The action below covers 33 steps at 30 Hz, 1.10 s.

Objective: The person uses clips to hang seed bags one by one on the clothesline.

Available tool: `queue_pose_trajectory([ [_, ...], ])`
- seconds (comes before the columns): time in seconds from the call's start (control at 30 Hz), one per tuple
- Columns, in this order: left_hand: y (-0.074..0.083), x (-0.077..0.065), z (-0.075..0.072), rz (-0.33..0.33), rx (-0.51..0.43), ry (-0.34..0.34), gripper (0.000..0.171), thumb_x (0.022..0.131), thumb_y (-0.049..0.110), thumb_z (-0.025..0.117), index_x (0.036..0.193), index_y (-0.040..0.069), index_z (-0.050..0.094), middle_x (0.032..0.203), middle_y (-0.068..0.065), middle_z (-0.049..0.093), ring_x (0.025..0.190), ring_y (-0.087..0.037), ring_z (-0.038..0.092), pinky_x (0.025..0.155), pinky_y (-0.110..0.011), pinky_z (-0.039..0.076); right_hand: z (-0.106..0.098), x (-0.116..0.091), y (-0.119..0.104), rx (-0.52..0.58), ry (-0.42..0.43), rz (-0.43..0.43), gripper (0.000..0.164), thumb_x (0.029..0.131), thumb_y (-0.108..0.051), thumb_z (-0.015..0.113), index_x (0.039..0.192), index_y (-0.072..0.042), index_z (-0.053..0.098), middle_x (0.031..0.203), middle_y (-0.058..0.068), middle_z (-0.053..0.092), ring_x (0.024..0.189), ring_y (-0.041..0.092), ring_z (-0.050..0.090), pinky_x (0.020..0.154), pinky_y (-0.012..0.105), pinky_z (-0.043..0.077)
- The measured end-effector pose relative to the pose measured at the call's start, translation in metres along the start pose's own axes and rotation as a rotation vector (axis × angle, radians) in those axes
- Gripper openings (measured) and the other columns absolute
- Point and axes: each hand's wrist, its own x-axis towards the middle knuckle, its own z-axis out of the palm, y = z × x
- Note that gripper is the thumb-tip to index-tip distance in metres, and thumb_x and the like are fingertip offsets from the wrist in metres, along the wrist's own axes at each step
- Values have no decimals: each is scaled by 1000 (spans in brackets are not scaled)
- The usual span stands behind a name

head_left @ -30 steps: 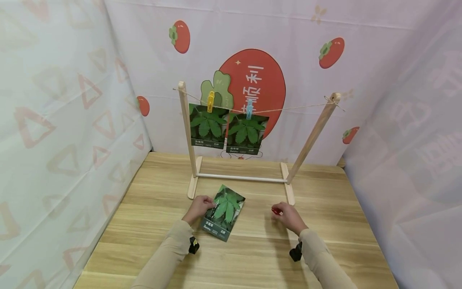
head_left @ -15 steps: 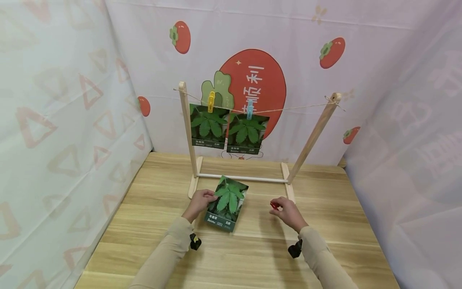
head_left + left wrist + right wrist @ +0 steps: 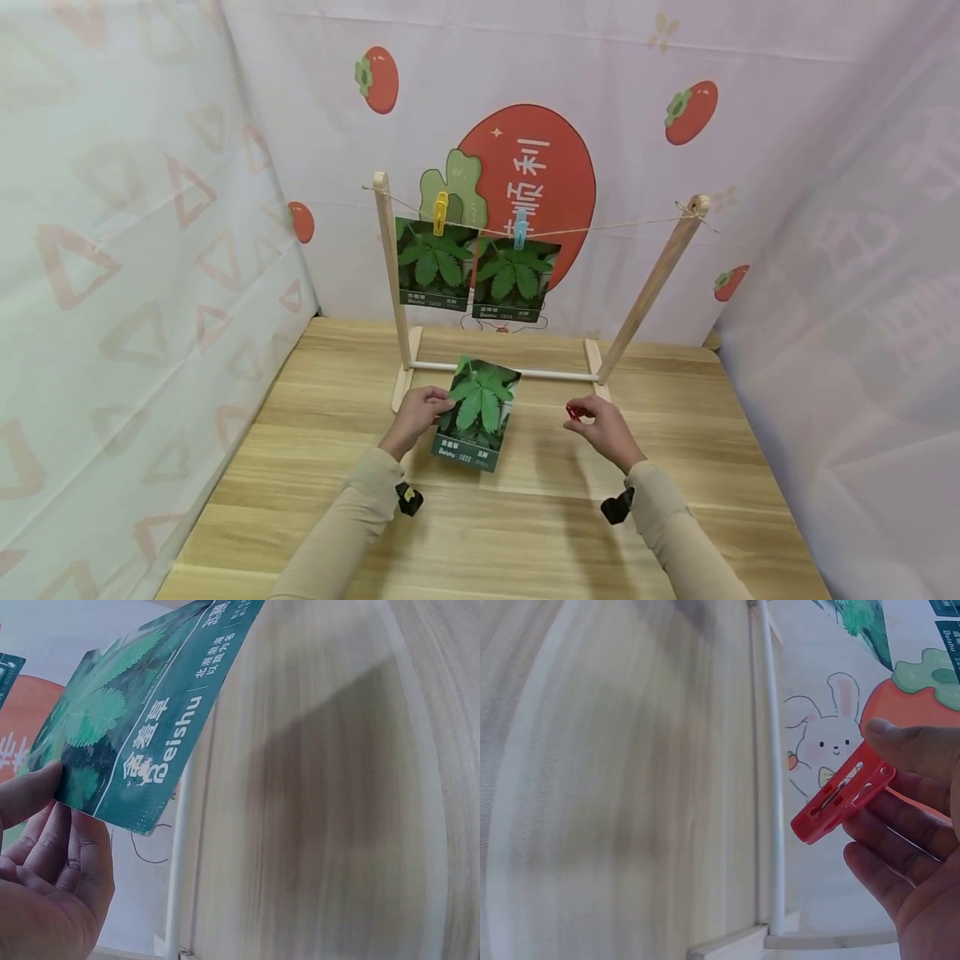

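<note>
My left hand (image 3: 417,415) pinches the left edge of a green leaf-print card (image 3: 477,414) between thumb and fingers. Its shadow on the wood, seen in the left wrist view, shows the card (image 3: 142,712) is off the table. My right hand (image 3: 609,432) holds a red clothespin (image 3: 844,793) between thumb and fingertips, above the table to the right of the card. Behind both hands, two similar cards hang from a string (image 3: 600,229). A yellow clothespin (image 3: 440,214) grips the left hanging card (image 3: 435,265), and a blue clothespin (image 3: 520,229) the right hanging card (image 3: 513,279).
The string runs between two wooden posts, a left post (image 3: 393,275) and a right post (image 3: 654,287). A white rod (image 3: 555,374) joins their feet on the wooden table (image 3: 510,533). Printed cloth (image 3: 637,50) walls the table at the back and sides.
The card has come up off the table in my left hand, moving forward and slightly right. My right hand has risen slightly forward with the red clothespin. The hanging cards stay put.
</note>
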Motion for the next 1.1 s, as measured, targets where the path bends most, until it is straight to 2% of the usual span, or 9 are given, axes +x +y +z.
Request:
queue_pose_trajectory([
  [0.3, 12, -4, 1, 26, 6, 6, 21, 91, 15, 68, 107, 1, 67, 99, -11, 72, 82, -13, 63, 70, -29, 54, -18, 16, -10, 5, 13, -6, 31, 82, -8, 77, 110, 1, 69, 102, 15, 69, 95, 33, 67, 87, 55, 53],
  [0.53, 18, -6, 2, 49, 12, 17, 20, 90, 13, 69, 105, 0, 67, 97, -12, 72, 81, -13, 63, 74, -33, 56, -26, 22, -15, 30, 67, -34, 31, 82, -8, 77, 110, 2, 69, 102, 17, 70, 95, 33, 67, 86, 56, 53],
  [0.8, 26, -6, 3, 64, 0, 31, 19, 90, 13, 69, 104, 0, 67, 98, -12, 73, 81, -12, 63, 74, -31, 56, -33, 25, -20, 18, 125, -46, 33, 82, -8, 77, 112, 3, 68, 103, 17, 69, 95, 34, 67, 83, 52, 54],
  [1.1, 37, -8, 6, 72, 4, 36, 22, 91, 15, 69, 107, 1, 68, 101, -13, 73, 85, -14, 67, 81, -37, 57, -48, 29, -35, 40, 164, -81, 29, 83, -10, 76, 110, -1, 70, 102, 15, 71, 95, 33, 68, 81, 51, 55],
])
